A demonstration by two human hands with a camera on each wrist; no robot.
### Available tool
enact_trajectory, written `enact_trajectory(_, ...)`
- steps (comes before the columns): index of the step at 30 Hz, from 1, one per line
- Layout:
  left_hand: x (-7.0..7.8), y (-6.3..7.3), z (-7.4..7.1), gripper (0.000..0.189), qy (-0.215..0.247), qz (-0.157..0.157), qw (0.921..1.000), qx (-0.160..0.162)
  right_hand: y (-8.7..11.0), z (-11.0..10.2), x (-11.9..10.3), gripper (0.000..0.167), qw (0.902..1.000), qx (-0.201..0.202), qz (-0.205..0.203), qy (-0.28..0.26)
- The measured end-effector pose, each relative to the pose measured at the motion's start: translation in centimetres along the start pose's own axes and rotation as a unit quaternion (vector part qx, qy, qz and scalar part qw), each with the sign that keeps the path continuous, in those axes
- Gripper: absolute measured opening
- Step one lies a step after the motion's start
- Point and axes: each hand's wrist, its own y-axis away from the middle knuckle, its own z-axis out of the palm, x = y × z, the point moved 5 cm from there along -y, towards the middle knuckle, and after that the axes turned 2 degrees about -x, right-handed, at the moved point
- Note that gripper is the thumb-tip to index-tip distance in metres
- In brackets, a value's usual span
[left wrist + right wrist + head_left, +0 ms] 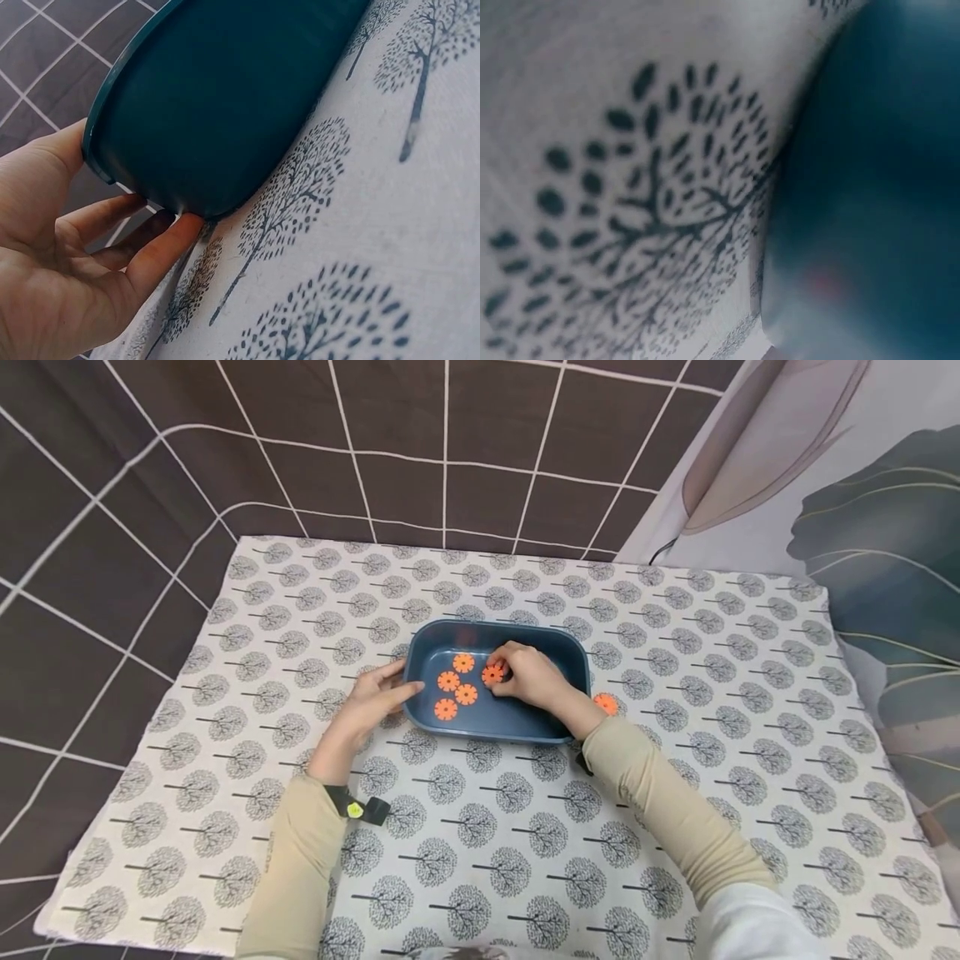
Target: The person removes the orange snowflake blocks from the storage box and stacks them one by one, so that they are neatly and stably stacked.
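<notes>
Left hand [371, 696] pinches the left end of the blue tray [510, 720] at mid-frame, seemingly to steady it; the right hand [531, 677] pinches an orange disc [492, 675] inside, right of four loose discs [448, 682] (a sixth disc [604, 703] lies outside, just right of the tray).

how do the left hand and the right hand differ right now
The left hand holds the left end of the blue tub, while the right hand pinches an orange disc. The left hand is mostly outside the tub; the right hand reaches inside it. Both are bare, with tan sleeves behind them.
</notes>
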Motion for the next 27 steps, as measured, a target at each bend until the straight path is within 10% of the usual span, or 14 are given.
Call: enact_trajectory(27,0.2,0.2,0.0,0.071,-0.022,0.01,0.9997,0.008,4.7,-4.2,-1.1,0.032,0.9937,0.067,-0.086,0.025)
